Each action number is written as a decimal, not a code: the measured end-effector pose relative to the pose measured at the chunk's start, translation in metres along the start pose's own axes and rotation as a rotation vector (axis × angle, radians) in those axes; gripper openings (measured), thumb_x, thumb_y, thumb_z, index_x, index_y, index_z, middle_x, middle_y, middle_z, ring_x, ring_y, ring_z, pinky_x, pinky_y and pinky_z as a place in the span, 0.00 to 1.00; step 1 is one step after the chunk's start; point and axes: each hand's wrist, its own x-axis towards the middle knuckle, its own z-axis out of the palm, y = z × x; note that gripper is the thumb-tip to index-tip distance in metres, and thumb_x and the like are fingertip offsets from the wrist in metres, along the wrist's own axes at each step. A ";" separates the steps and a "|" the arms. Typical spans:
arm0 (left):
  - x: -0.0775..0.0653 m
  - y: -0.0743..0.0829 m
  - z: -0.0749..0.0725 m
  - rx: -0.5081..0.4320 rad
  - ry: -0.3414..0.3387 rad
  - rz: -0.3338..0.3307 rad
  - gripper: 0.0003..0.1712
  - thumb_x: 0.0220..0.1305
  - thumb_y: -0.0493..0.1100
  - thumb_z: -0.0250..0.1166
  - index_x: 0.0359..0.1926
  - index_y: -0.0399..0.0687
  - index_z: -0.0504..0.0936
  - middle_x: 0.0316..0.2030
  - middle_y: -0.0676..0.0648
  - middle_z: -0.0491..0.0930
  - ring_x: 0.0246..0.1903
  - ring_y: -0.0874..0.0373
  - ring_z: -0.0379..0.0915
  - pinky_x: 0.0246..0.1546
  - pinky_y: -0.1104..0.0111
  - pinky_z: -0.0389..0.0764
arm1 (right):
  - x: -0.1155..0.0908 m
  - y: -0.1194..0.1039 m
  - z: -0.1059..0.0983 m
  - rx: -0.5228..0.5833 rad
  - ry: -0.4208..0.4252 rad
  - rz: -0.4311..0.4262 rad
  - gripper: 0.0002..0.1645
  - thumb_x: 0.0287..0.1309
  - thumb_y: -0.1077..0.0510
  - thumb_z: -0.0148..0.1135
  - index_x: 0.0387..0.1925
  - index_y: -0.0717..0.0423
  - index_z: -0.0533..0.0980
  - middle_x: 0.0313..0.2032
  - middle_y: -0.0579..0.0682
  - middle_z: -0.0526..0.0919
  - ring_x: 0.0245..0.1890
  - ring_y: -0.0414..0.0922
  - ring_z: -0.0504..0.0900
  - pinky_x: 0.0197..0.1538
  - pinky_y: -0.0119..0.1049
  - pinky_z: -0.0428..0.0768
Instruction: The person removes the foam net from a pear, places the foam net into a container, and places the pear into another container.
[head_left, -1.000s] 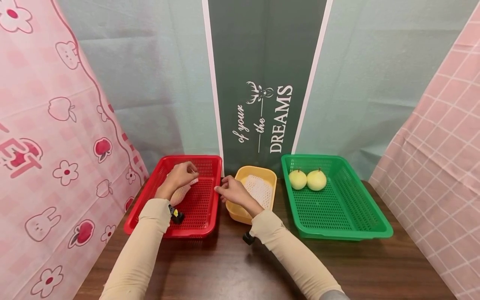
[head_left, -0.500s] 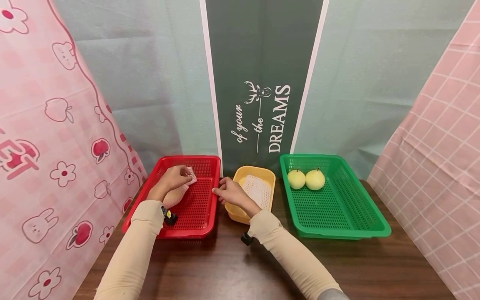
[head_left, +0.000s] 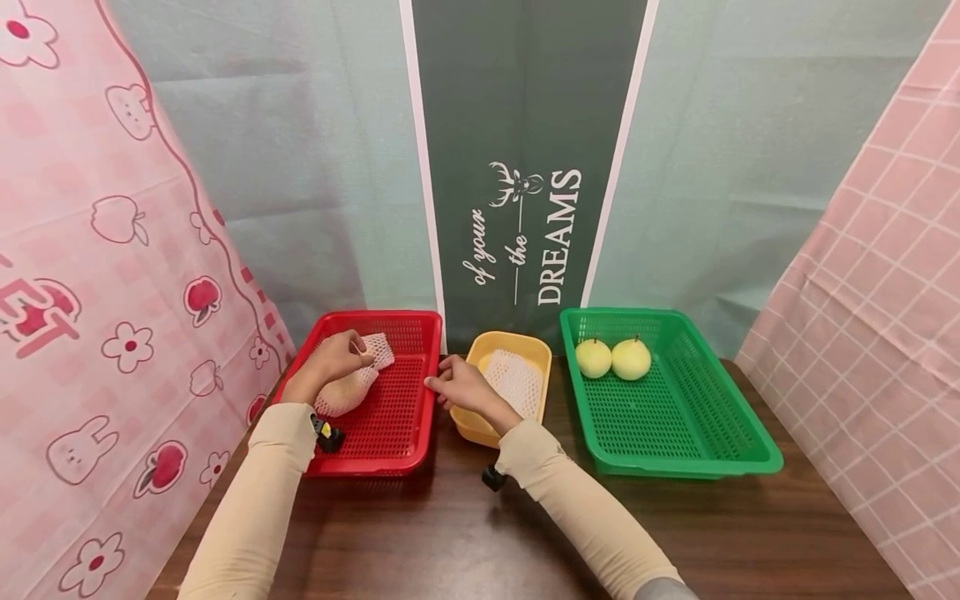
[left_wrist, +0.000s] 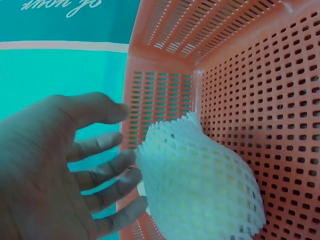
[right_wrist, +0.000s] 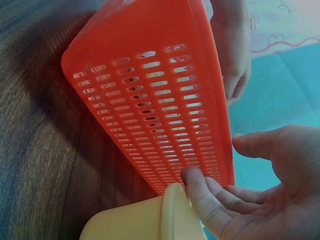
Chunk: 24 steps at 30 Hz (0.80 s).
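Observation:
My left hand [head_left: 337, 360] hovers in the red basket [head_left: 396, 417], over a pale fruit in a white foam net [head_left: 347, 393]. Beyond the fingers lies a second piece of foam net [head_left: 381, 350]; what it covers is partly hidden by the hand. In the left wrist view, that hand's fingers [left_wrist: 116, 187] are spread and loosely bent beside a netted fruit [left_wrist: 202, 185], with nothing between them. At the basket's right rim, my right hand [head_left: 463, 385] holds the edge: its thumb is at the lip and its fingers are against the outer wall.
Between the baskets, a yellow tray [head_left: 467, 425] contains flattened white foam netting [head_left: 513, 382]. On the right, a green basket [head_left: 637, 417] has two bare yellow pears [head_left: 632, 359] at its back left. Everything stands on a dark wooden table [head_left: 480, 533], with curtains behind and at both sides.
My left hand has drawn back leftward and toward me inside the red basket, uncovering more of the foam nets. The right hand keeps its place at the rim.

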 end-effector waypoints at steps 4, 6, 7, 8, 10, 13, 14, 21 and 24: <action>-0.003 -0.003 -0.002 0.043 -0.025 -0.039 0.25 0.67 0.48 0.70 0.51 0.30 0.76 0.46 0.31 0.81 0.46 0.39 0.78 0.50 0.48 0.80 | 0.000 -0.001 0.000 0.005 -0.009 -0.003 0.26 0.74 0.53 0.63 0.62 0.68 0.70 0.47 0.67 0.86 0.45 0.65 0.89 0.34 0.36 0.88; -0.003 -0.006 -0.003 0.055 -0.044 -0.059 0.29 0.66 0.50 0.70 0.53 0.28 0.75 0.49 0.29 0.78 0.48 0.37 0.77 0.51 0.47 0.79 | 0.000 -0.001 0.000 0.006 -0.010 0.000 0.26 0.74 0.53 0.64 0.62 0.68 0.70 0.47 0.65 0.87 0.44 0.64 0.89 0.34 0.35 0.87; -0.004 -0.008 -0.002 0.058 -0.058 -0.076 0.31 0.66 0.51 0.71 0.54 0.28 0.74 0.50 0.29 0.77 0.49 0.36 0.76 0.52 0.47 0.78 | 0.000 -0.001 0.001 0.005 -0.009 0.003 0.26 0.74 0.53 0.64 0.62 0.68 0.70 0.46 0.65 0.87 0.44 0.64 0.89 0.34 0.35 0.87; -0.004 -0.010 -0.002 0.059 -0.073 -0.095 0.32 0.65 0.51 0.71 0.55 0.29 0.73 0.52 0.29 0.75 0.51 0.35 0.74 0.53 0.47 0.77 | 0.000 -0.001 0.001 0.005 -0.009 0.005 0.26 0.74 0.53 0.64 0.62 0.68 0.70 0.45 0.64 0.87 0.44 0.63 0.89 0.34 0.35 0.87; -0.005 -0.014 -0.002 0.061 -0.111 -0.118 0.34 0.65 0.52 0.71 0.57 0.29 0.71 0.54 0.28 0.73 0.54 0.33 0.72 0.56 0.45 0.75 | -0.001 -0.001 0.001 0.008 -0.006 0.009 0.26 0.74 0.53 0.64 0.62 0.68 0.70 0.44 0.62 0.87 0.43 0.63 0.89 0.34 0.36 0.88; -0.005 -0.019 0.000 0.062 -0.147 -0.138 0.37 0.64 0.53 0.71 0.59 0.29 0.69 0.58 0.26 0.71 0.59 0.31 0.69 0.61 0.42 0.73 | 0.000 -0.001 0.002 0.019 -0.004 0.011 0.26 0.74 0.53 0.64 0.61 0.68 0.71 0.43 0.61 0.86 0.42 0.63 0.90 0.38 0.43 0.90; -0.006 -0.020 0.000 0.063 -0.156 -0.143 0.37 0.64 0.53 0.72 0.59 0.28 0.68 0.58 0.26 0.71 0.59 0.30 0.69 0.62 0.41 0.72 | 0.000 -0.001 0.002 0.026 -0.005 0.012 0.27 0.74 0.53 0.64 0.61 0.68 0.70 0.43 0.61 0.86 0.42 0.62 0.90 0.40 0.46 0.91; -0.011 -0.015 0.001 0.047 -0.190 -0.189 0.40 0.65 0.50 0.73 0.62 0.24 0.66 0.63 0.22 0.66 0.62 0.29 0.65 0.66 0.39 0.72 | 0.000 -0.003 0.005 0.062 0.003 0.025 0.29 0.74 0.54 0.64 0.63 0.69 0.68 0.43 0.61 0.85 0.39 0.59 0.91 0.48 0.55 0.90; -0.012 -0.014 0.002 0.028 -0.205 -0.206 0.40 0.65 0.48 0.73 0.63 0.24 0.64 0.65 0.21 0.61 0.64 0.29 0.62 0.67 0.39 0.70 | -0.001 -0.004 0.004 0.065 0.012 0.027 0.31 0.74 0.54 0.64 0.65 0.69 0.66 0.43 0.62 0.85 0.38 0.59 0.91 0.46 0.53 0.90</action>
